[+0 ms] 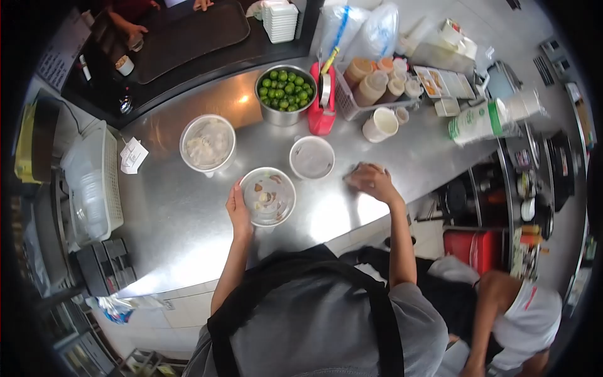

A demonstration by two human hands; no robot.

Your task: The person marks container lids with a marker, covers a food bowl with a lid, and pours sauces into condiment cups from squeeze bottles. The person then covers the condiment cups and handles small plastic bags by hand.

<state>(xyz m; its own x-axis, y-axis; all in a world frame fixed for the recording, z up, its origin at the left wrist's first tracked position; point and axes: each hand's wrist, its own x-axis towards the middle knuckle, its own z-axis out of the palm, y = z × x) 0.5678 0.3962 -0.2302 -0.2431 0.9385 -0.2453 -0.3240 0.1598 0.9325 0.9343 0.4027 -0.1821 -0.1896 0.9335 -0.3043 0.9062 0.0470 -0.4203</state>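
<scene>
My left hand [238,209] grips the left side of a round white bowl [269,196] under a clear lid, with brown and pale bits of food showing through. My right hand [372,181] is low over the steel counter, palm down, its fingers blurred; whether anything is under them I cannot make out. Between my hands and a little farther back sits a smaller round container [312,158] with a translucent top. Behind my left hand stands another lidded bowl [208,143] with pale, lumpy contents.
Along the back are a steel pot [286,115] of green limes, a red container [321,113], a basket [352,108] of sauce bottles and paper cups [380,125]. A plastic basket [113,182] borders the left. One person works at my right; another person's hands show behind the counter.
</scene>
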